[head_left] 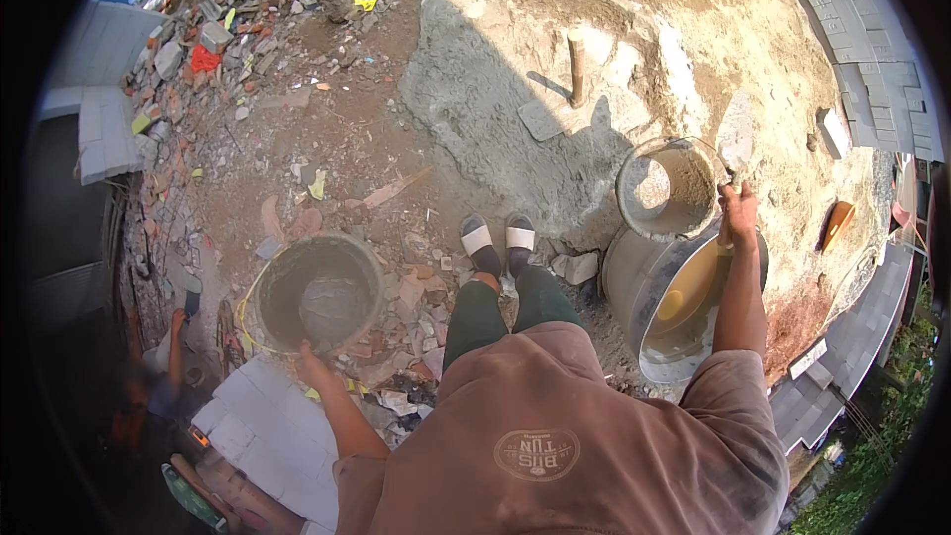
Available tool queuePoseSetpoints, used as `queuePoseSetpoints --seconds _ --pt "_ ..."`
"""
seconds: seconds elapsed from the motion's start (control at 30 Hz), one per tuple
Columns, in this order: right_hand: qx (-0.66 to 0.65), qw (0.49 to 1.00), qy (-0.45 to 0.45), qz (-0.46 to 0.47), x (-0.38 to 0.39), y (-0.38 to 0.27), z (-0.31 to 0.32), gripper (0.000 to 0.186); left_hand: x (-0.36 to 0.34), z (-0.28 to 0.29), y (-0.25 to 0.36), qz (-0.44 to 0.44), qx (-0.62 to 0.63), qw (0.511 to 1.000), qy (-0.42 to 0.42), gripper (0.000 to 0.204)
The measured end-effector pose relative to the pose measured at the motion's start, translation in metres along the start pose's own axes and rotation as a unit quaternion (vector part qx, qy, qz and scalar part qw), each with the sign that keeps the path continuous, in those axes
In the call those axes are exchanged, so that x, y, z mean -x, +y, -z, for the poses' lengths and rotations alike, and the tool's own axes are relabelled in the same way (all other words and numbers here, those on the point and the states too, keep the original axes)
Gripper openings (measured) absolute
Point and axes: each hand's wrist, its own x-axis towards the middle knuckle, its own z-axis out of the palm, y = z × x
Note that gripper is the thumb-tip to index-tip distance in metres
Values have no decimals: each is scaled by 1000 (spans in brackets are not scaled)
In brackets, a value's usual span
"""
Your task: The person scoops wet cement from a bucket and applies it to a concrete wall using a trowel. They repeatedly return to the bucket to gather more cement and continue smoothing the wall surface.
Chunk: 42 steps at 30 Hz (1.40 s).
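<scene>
At the right, my right hand is closed round the handle of a small cement-crusted bucket. The bucket is tilted, its mouth facing up toward me, beside and partly over a large drum holding murky, yellowish water. On the left, my left hand is at the near rim of a wide dark bucket and appears to grip it. Grey, wet-looking material covers that bucket's bottom. Its thin yellow handle hangs along the left side. My left fingertips are partly hidden.
A mound of grey cement mix lies ahead, with a wooden-handled tool standing in it. Rubble covers the ground at left. Grey blocks are stacked near left. Another person's hand holds a tool at far left.
</scene>
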Motion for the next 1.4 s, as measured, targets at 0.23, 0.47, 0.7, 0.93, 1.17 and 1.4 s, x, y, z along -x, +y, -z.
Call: queuePoseSetpoints --seconds 0.23,0.47,0.7,0.93,1.17,1.4 --pt "91 977 160 -108 -117 129 33 45 -39 -155 48 -10 -62 997 -34 75" --pt "298 927 194 -116 -144 230 -42 38 -112 -298 -31 -74 -110 990 -55 63" --pt "346 928 -75 -117 -29 255 -271 38 -207 -390 -134 -113 -151 977 -101 47" --pt "217 893 -389 68 -113 188 -653 49 -258 -427 -178 -226 -163 960 23 65" --pt "-169 916 -353 -86 -62 184 -883 39 -267 -438 -167 -228 -65 972 10 64" --pt "-188 947 -185 -182 -62 246 -769 28 -267 -434 -157 -167 -44 984 -35 60"
